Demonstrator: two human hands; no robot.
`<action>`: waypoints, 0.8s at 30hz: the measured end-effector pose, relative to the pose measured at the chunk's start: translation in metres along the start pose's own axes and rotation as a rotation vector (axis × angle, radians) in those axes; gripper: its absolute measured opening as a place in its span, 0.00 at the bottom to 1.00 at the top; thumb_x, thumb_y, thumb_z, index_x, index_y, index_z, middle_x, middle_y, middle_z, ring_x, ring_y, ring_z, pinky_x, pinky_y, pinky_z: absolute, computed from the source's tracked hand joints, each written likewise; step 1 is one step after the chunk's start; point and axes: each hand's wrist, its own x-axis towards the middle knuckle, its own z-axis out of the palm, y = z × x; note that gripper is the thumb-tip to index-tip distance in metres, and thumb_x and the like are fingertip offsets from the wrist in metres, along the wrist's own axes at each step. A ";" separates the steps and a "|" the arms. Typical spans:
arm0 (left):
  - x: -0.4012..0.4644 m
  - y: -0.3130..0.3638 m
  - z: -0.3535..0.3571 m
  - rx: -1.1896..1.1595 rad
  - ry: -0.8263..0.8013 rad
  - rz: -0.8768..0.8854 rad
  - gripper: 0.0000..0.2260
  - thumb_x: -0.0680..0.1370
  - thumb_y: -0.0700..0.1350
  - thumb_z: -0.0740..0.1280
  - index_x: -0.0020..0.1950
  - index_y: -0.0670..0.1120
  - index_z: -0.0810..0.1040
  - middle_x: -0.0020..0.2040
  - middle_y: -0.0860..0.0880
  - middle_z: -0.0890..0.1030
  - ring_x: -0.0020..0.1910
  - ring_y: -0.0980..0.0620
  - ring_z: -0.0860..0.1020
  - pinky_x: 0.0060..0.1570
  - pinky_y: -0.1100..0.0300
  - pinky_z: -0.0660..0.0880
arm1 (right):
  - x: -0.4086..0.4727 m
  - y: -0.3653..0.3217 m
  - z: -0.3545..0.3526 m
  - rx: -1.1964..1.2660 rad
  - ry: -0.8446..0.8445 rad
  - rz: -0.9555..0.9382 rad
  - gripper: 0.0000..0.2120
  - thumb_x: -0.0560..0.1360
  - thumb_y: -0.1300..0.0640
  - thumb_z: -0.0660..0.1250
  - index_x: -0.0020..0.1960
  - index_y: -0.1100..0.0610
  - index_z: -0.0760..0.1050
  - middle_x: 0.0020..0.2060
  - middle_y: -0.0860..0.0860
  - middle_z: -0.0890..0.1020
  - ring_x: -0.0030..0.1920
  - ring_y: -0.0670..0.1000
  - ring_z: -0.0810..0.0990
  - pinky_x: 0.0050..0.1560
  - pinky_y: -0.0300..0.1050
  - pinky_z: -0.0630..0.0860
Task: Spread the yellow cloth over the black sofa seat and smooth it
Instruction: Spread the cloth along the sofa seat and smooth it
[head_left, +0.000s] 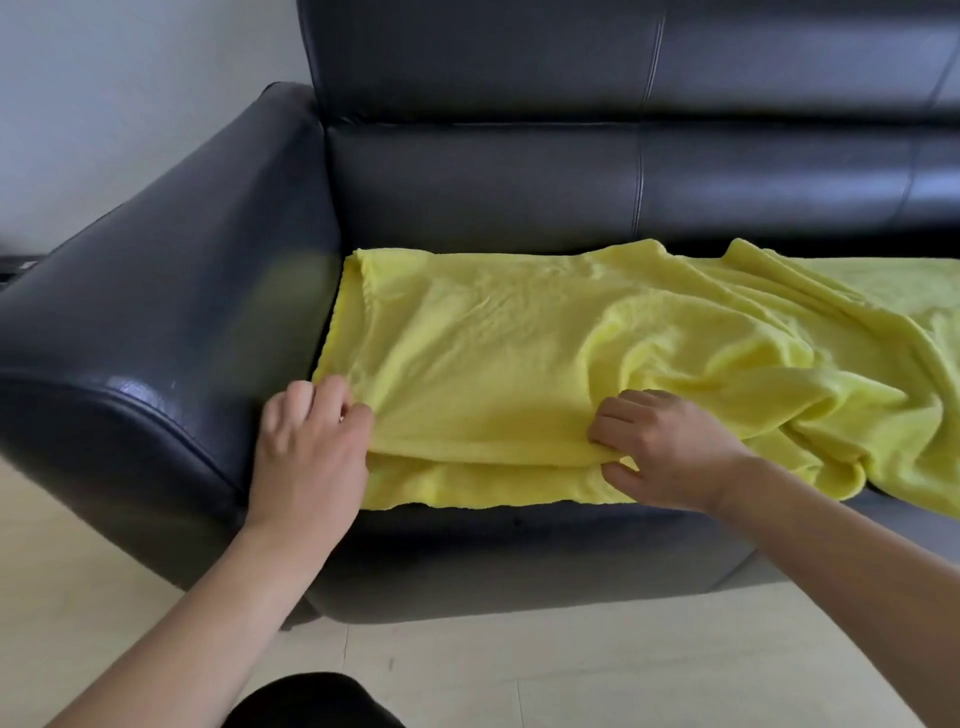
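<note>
Both hands pinch the yellow cloth (519, 353) at the sofa seat's (519, 525) front edge. The left hand (311, 447) grips its corner; the right hand (670, 447) holds a fold.

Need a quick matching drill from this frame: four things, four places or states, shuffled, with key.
Things:
1. left hand
2. right hand
3. yellow cloth
4. armrest

States:
A. bunched in folds toward its right side
B. pinches the cloth's folded front edge, mid-seat
C. bare black leather, left of the cloth
D. grips the cloth's near-left corner

Pairs: 1-D, 2-B, 3-A, 4-C
</note>
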 end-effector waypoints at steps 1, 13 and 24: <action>-0.008 0.002 0.002 0.039 -0.055 -0.002 0.10 0.64 0.26 0.62 0.33 0.41 0.73 0.38 0.42 0.71 0.38 0.41 0.67 0.39 0.47 0.65 | 0.000 -0.004 0.001 -0.026 -0.016 -0.004 0.14 0.68 0.49 0.60 0.45 0.57 0.79 0.37 0.51 0.78 0.35 0.56 0.77 0.35 0.47 0.76; -0.014 0.007 -0.009 0.226 -0.303 -0.002 0.08 0.67 0.31 0.60 0.33 0.43 0.72 0.32 0.43 0.71 0.37 0.43 0.68 0.41 0.49 0.60 | 0.004 -0.016 0.001 -0.037 -0.185 -0.116 0.07 0.66 0.49 0.62 0.39 0.53 0.70 0.28 0.47 0.71 0.25 0.51 0.72 0.23 0.44 0.71; -0.030 0.002 -0.006 -0.012 -0.212 0.163 0.12 0.65 0.30 0.56 0.40 0.44 0.72 0.37 0.47 0.69 0.37 0.43 0.69 0.41 0.49 0.69 | 0.029 -0.051 0.001 -0.054 -0.043 -0.181 0.19 0.73 0.40 0.55 0.46 0.54 0.76 0.34 0.48 0.75 0.30 0.51 0.75 0.27 0.44 0.71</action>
